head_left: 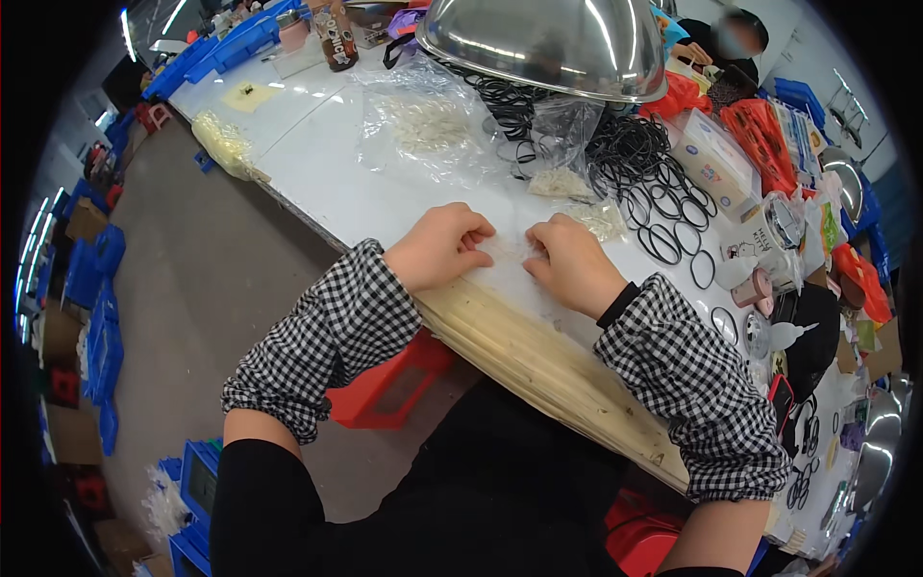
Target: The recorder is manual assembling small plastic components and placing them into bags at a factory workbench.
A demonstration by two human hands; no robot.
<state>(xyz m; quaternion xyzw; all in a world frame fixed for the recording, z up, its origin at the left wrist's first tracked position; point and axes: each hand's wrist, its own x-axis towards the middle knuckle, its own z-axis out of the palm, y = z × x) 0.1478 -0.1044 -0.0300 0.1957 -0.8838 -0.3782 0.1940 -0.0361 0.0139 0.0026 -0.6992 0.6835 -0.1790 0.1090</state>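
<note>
Both hands hover low over the near edge of the white table (317, 163). My left hand (437, 248) has its fingers curled and the thumb close to the fingertips. Facing it, my right hand (574, 264) bends its fingers in toward the thumb. Between them lies something thin and clear, too faint to name; whatever either hand pinches cannot be made out. Just beyond my right hand are a small clear bag of pale pieces (561, 183) and another small bag (601, 220). Black rubber rings (663, 197) are spread to their right.
A big shiny metal bowl (543, 43) rests over black rings at the back. A large clear bag of pale pieces (428, 125) lies left of it. A white box (716, 163) stands at the right. Yellowish padding (538, 341) lines the table edge, above a red stool (389, 385).
</note>
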